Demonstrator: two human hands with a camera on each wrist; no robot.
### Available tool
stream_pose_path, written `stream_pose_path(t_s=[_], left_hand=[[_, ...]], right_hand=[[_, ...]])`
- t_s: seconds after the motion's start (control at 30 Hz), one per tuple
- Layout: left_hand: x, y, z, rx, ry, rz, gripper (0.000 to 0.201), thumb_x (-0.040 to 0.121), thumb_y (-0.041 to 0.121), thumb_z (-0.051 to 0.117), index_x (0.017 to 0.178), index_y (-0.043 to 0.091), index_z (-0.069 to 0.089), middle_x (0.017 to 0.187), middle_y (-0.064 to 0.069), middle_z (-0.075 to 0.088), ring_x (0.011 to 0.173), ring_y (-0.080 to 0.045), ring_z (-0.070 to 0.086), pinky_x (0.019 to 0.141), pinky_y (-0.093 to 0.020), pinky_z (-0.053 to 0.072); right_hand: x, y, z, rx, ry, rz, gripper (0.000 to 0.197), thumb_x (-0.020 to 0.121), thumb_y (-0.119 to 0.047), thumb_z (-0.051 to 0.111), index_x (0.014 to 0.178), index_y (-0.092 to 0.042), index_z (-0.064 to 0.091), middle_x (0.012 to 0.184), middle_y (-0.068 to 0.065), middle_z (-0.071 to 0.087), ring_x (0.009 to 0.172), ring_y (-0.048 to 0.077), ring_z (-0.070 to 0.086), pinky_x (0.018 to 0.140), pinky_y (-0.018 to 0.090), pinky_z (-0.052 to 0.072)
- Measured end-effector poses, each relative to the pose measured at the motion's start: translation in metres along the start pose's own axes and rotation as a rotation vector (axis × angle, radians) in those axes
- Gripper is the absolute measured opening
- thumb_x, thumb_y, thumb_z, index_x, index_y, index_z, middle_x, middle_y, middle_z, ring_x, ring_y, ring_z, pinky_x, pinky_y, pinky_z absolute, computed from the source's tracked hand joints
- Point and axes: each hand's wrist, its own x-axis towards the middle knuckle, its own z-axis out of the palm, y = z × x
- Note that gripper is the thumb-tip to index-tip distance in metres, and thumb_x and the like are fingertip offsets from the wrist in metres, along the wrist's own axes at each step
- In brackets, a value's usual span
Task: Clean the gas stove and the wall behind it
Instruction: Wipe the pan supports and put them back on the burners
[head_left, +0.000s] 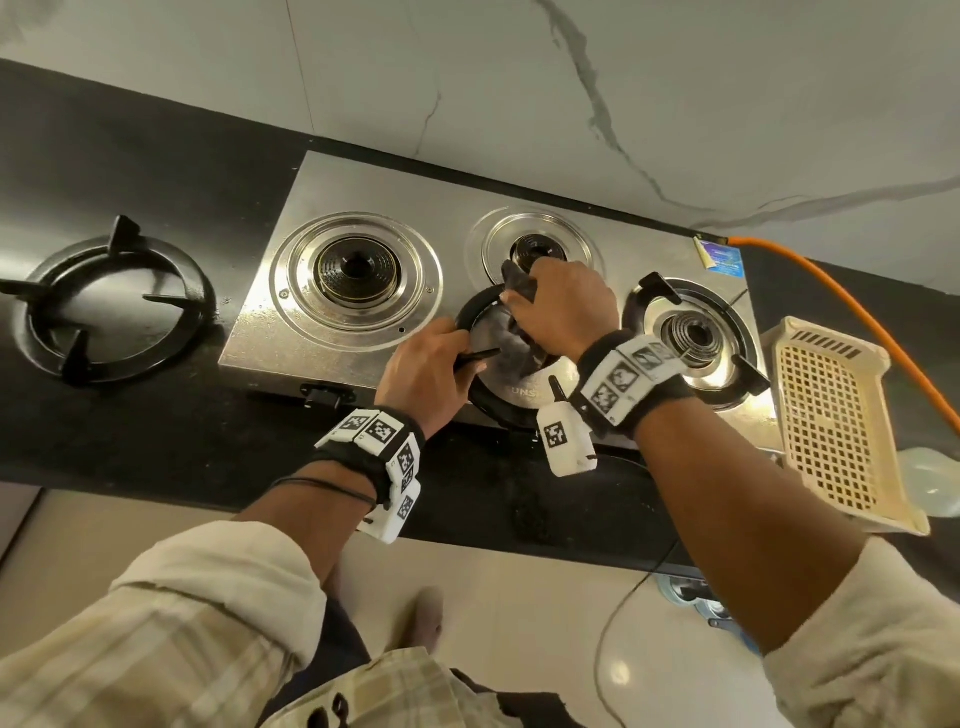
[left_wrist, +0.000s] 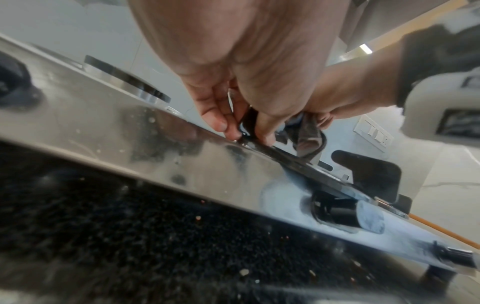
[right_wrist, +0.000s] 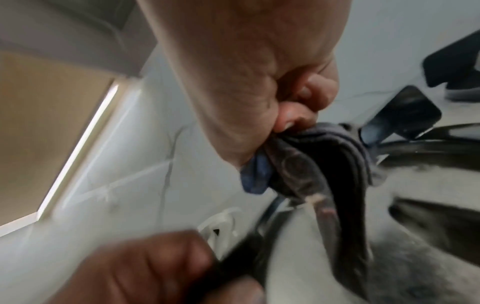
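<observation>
A steel three-burner gas stove (head_left: 260, 332) sits on a black counter below the white marbled wall (head_left: 675, 104). A black pan support ring (head_left: 470, 314) lies off its burner on the stove's front middle. My left hand (head_left: 434, 366) grips this ring by a prong at its left side; in the left wrist view my fingers (left_wrist: 221, 117) curl round the black ring (left_wrist: 246, 123). My right hand (head_left: 561, 306) clutches a dark grey cloth (head_left: 519, 278) and rubs it on the ring. In the right wrist view the cloth (right_wrist: 324, 164) hangs from my closed fingers (right_wrist: 298, 115).
A second pan support (head_left: 104, 301) lies loose on the counter to the left. The right burner (head_left: 691, 338) keeps its support. A cream plastic basket (head_left: 836, 431) stands at the right counter edge. An orange gas hose (head_left: 831, 291) runs behind it.
</observation>
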Motion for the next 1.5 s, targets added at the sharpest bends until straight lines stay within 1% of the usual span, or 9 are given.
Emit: stream_pose_path(t_s=[0.1,0.2,0.33,0.57,0.73,0.9,1.03,1.23,1.5], left_hand=[[0.001,0.000,-0.001,0.014,-0.017,0.000,0.013,0.088,0.022,0.080,0.088,0.013,0.071,0.088,0.001,0.060,0.074,-0.014,0.054,0.067,-0.030,0.051],[0.002,-0.003,-0.002,0.006,-0.031,0.010,0.013,0.088,0.022,0.081,0.088,0.013,0.071,0.086,0.006,0.055,0.074,-0.011,0.050,0.068,-0.025,0.044],[-0.002,-0.004,-0.003,0.010,-0.052,0.049,0.012,0.091,0.022,0.077,0.088,0.014,0.070,0.088,0.006,0.054,0.075,-0.010,0.049,0.070,-0.023,0.041],[-0.010,-0.003,-0.005,0.014,-0.037,0.101,0.010,0.090,0.021,0.076,0.088,0.013,0.069,0.089,0.006,0.054,0.073,-0.008,0.048,0.065,-0.015,0.039],[-0.010,-0.008,-0.009,0.035,-0.043,0.099,0.010,0.091,0.020,0.078,0.089,0.014,0.070,0.087,0.011,0.051,0.070,-0.006,0.046,0.064,-0.010,0.032],[-0.011,-0.001,-0.015,0.023,-0.062,0.120,0.009,0.091,0.020,0.077,0.090,0.012,0.073,0.086,0.006,0.057,0.069,-0.009,0.051,0.064,-0.016,0.041],[-0.005,0.005,-0.028,0.032,-0.054,0.146,0.011,0.090,0.020,0.076,0.093,0.010,0.072,0.089,0.001,0.061,0.072,-0.014,0.055,0.065,-0.025,0.048],[0.047,0.013,-0.043,0.010,0.006,0.205,0.020,0.092,0.031,0.069,0.093,0.010,0.072,0.087,0.006,0.057,0.071,-0.009,0.052,0.066,-0.013,0.040],[0.146,-0.005,-0.033,0.003,0.017,0.182,0.020,0.091,0.031,0.078,0.090,0.011,0.074,0.084,-0.002,0.063,0.073,-0.018,0.056,0.069,-0.041,0.054]], right_hand=[[-0.020,0.018,-0.032,0.512,-0.065,0.012,0.019,0.104,-0.042,0.061,0.113,-0.025,0.064,0.094,-0.008,0.070,0.079,0.004,0.072,0.066,0.019,0.058],[-0.044,0.055,-0.053,0.833,0.047,0.144,0.022,0.107,-0.036,0.056,0.128,-0.030,0.059,0.116,0.001,0.065,0.098,0.021,0.072,0.070,0.031,0.063],[-0.056,0.113,-0.047,0.356,0.171,0.213,0.033,0.108,-0.052,0.045,0.122,-0.029,0.065,0.108,-0.003,0.067,0.101,0.020,0.063,0.087,0.036,0.050],[-0.043,0.128,-0.012,-0.153,0.004,-0.027,0.042,0.101,-0.049,0.058,0.142,-0.040,0.060,0.110,-0.001,0.076,0.100,0.021,0.070,0.081,0.032,0.053],[-0.030,0.132,-0.007,-0.198,0.002,-0.179,0.049,0.099,-0.061,0.056,0.146,-0.046,0.055,0.092,-0.003,0.071,0.087,0.020,0.070,0.078,0.033,0.056],[-0.025,0.131,-0.003,-0.012,-0.050,-0.307,0.028,0.100,-0.061,0.056,0.112,-0.039,0.067,0.075,-0.014,0.067,0.070,0.005,0.064,0.077,0.036,0.061],[-0.037,0.133,-0.012,0.002,0.037,-0.339,0.031,0.103,-0.056,0.052,0.117,-0.034,0.069,0.078,-0.011,0.069,0.069,0.008,0.063,0.071,0.034,0.058],[-0.021,0.128,-0.052,-0.029,0.188,-0.348,0.032,0.107,-0.051,0.049,0.117,-0.028,0.070,0.080,-0.007,0.070,0.070,0.013,0.064,0.069,0.030,0.055],[0.048,0.127,-0.070,-0.076,0.178,-0.136,0.038,0.097,-0.057,0.062,0.131,-0.039,0.065,0.085,-0.009,0.071,0.075,0.013,0.062,0.072,0.027,0.049]])
